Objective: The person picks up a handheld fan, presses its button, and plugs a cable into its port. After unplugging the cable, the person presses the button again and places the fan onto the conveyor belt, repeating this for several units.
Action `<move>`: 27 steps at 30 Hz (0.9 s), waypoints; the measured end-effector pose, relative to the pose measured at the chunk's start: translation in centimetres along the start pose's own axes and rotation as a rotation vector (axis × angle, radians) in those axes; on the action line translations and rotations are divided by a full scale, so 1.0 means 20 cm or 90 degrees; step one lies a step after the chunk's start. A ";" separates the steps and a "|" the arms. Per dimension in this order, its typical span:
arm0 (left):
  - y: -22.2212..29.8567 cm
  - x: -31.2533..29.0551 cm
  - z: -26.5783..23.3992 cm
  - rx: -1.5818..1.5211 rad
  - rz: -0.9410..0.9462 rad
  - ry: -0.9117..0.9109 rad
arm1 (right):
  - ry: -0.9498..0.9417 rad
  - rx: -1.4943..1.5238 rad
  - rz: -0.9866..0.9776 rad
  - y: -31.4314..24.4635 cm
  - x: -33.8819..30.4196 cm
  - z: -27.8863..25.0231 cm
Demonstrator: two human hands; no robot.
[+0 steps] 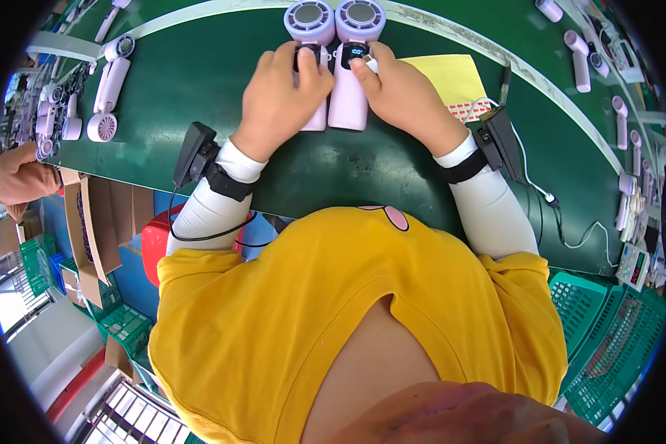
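Observation:
Two lilac handheld fans lie side by side at the far middle of the green table, their round heads pointing away from me. My left hand (280,92) is closed around the left fan (309,24), its thumb on the dark panel and much of the handle hidden. The right fan (348,103) has a lit display on its dark panel. My right hand (407,92) is closed at this fan's right side, thumb against the panel. Between thumb and forefinger it pinches a white cable plug (371,64); the plug's tip is partly hidden.
A yellow sheet (451,78) and a red-and-white sticker sheet (470,111) lie beyond my right forearm, with a white cable (520,152) nearby. More fans (112,85) stand at left and along the right edge. Green baskets (607,333) are at lower right. Another person's arm (26,177) shows far left.

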State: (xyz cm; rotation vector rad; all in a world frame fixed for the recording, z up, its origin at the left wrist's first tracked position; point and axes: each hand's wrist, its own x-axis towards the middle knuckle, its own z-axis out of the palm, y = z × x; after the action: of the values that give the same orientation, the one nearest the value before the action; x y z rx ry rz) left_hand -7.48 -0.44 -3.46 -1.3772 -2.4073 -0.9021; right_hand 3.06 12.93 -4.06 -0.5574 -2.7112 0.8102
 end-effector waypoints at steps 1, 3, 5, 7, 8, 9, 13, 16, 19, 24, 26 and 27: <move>0.00 -0.01 0.02 -0.038 -0.026 0.007 | 0.002 0.011 -0.006 0.00 0.00 -0.01; -0.01 -0.01 0.05 -0.114 -0.075 0.024 | 0.007 0.023 -0.019 0.00 -0.01 -0.03; -0.04 0.01 0.03 -0.162 -0.103 0.019 | 0.040 0.093 0.029 0.00 -0.08 -0.08; -0.13 0.07 -0.01 -0.258 -0.157 0.015 | 0.097 0.159 0.012 0.01 -0.12 -0.10; -0.20 0.14 -0.02 -0.255 -0.148 0.032 | 0.140 0.190 -0.020 0.02 -0.17 -0.10; -0.30 0.24 -0.01 -0.147 -0.152 0.029 | 0.106 0.233 -0.017 0.02 -0.22 -0.11; -0.84 0.56 0.12 0.122 -0.077 0.291 | -0.162 0.291 -0.014 -0.02 -0.36 -0.18; -0.95 0.86 0.23 0.193 -0.078 0.397 | -0.251 0.237 -0.063 -0.03 -0.35 -0.19; -1.07 1.13 0.37 0.207 -0.107 0.402 | -0.286 0.243 -0.020 -0.04 -0.32 -0.20; -1.04 1.32 0.42 0.200 -0.228 0.147 | -0.366 0.301 0.049 -0.03 -0.28 -0.22; -0.96 1.30 0.35 0.212 -0.260 0.048 | -0.372 0.305 0.061 -0.03 -0.27 -0.22; -0.91 1.23 0.27 -0.112 -0.334 -0.058 | -0.386 0.310 0.058 -0.03 -0.27 -0.22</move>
State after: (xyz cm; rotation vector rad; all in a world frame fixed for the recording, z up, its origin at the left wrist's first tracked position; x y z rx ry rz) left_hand -35.39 13.37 -3.24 -0.8514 -2.8811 -1.2157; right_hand 9.25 12.26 -0.85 -0.3614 -2.8185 1.8470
